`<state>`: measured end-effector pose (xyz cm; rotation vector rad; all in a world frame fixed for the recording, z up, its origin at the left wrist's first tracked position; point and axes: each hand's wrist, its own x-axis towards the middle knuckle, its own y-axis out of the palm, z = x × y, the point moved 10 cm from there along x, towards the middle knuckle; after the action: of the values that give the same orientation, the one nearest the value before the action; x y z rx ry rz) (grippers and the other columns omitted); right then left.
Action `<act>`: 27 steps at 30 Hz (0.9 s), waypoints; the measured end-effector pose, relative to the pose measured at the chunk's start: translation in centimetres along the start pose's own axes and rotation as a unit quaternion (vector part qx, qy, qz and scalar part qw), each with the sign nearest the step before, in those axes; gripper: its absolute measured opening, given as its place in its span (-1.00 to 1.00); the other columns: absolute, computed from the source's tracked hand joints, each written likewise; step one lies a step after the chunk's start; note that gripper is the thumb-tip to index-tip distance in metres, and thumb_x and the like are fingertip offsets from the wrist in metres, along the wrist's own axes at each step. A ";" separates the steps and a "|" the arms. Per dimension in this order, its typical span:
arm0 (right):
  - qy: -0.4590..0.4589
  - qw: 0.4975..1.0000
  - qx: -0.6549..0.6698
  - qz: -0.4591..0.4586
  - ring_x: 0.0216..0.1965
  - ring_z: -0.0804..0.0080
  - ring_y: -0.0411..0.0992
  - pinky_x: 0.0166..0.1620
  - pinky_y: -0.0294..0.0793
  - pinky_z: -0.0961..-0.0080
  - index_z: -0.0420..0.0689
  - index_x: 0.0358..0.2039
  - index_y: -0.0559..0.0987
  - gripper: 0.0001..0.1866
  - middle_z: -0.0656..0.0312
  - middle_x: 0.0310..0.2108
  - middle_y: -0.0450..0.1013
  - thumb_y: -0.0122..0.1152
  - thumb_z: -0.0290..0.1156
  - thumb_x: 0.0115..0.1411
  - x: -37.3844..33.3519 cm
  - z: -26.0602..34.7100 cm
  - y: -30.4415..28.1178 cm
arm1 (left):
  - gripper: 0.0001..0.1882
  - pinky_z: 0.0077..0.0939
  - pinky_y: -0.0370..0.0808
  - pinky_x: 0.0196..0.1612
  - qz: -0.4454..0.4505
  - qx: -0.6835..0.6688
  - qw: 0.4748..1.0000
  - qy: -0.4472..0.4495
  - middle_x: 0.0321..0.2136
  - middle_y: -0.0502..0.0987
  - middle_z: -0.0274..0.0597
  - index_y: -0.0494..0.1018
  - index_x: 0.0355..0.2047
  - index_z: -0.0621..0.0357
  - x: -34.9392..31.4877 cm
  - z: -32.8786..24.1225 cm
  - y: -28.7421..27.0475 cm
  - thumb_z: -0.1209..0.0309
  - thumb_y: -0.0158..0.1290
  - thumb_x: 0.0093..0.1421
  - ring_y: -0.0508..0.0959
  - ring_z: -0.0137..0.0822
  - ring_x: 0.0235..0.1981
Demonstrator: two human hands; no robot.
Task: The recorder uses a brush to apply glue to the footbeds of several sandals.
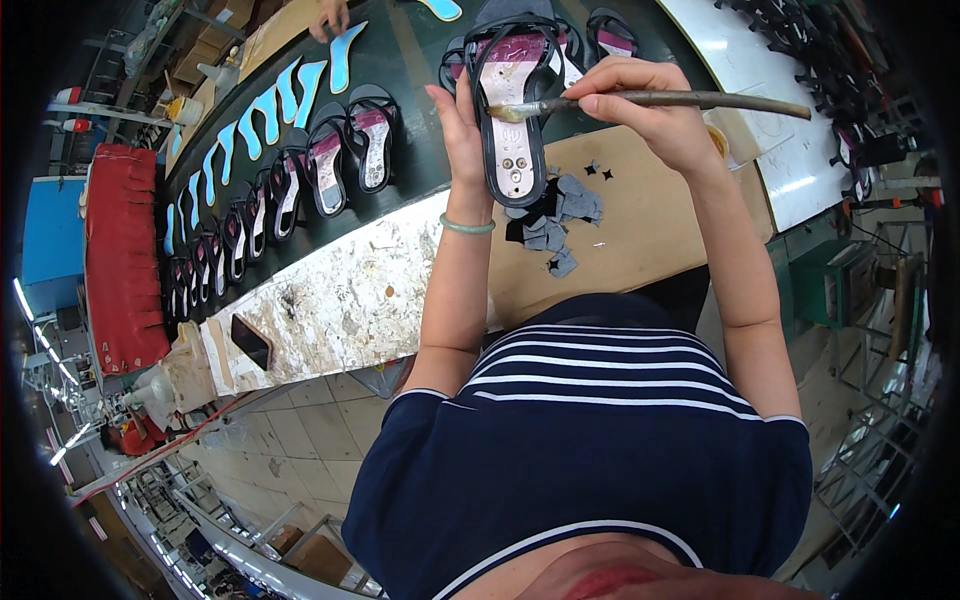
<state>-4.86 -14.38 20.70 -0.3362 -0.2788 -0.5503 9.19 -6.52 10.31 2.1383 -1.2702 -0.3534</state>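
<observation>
My left hand (462, 145) steadies a black strappy sandal (512, 160) by its left edge, thumb spread outward and fingers going behind it. The sandal's pale, pink-topped footbed faces me, with metal studs at the heel end. My right hand (655, 115) pinches a long-handled brush (720, 99), and its bristles touch the middle of the footbed. Below the sandal, on brown cardboard (640, 245), lies a pile of grey and black fabric scraps (568, 205). Two small black star-shaped pieces (592, 170) rest beside it.
Rows of similar sandals (326, 172) and blue-edged insoles (268, 118) line the dark green belt (415, 130) at left. Another person's hand (328, 18) reaches over its far side. A phone (251, 342) lies on the stained table edge (350, 285). A yellowish container (718, 142) sits behind my right wrist.
</observation>
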 end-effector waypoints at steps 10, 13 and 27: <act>-0.031 0.998 -0.029 0.045 -0.39 0.58 0.46 -0.35 0.44 0.65 -0.25 -0.31 0.68 -0.87 0.19 -0.37 0.55 0.27 -0.54 0.11 -2.1 2.0 2.1 | -0.15 -0.42 0.40 0.13 -0.015 -0.016 0.999 0.048 0.07 0.43 -0.14 0.17 0.24 0.21 0.9 -1.2 -0.8 -0.29 -0.55 0.34 0.45 -0.31 0.07; -0.036 0.997 -0.019 0.062 -0.39 0.55 0.48 -0.34 0.44 0.63 -0.24 -0.34 0.68 -0.88 0.16 -0.36 0.57 0.29 -0.56 0.08 -2.5 2.6 2.6 | -0.15 -0.39 0.44 0.10 -0.032 -0.017 0.998 0.042 0.06 0.44 -0.12 0.21 0.21 0.22 0.9 -1.3 -1.2 -0.29 -0.55 0.33 0.47 -0.29 0.05; -0.113 0.957 -0.055 0.263 -0.38 0.44 0.51 -0.29 0.45 0.53 -0.25 -0.43 0.68 -0.89 0.16 -0.43 0.57 0.32 -0.54 -0.02 0.8 5.9 4.3 | -0.13 -0.38 0.48 0.08 -0.012 -0.026 0.999 -0.038 0.02 0.48 -0.07 0.26 0.17 0.23 0.6 -0.7 0.7 -0.31 -0.58 0.32 0.51 -0.25 0.01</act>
<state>-2.82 -9.12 25.31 -0.5621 -0.3630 0.0007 9.35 -7.01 11.36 2.1168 -1.2643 -0.4780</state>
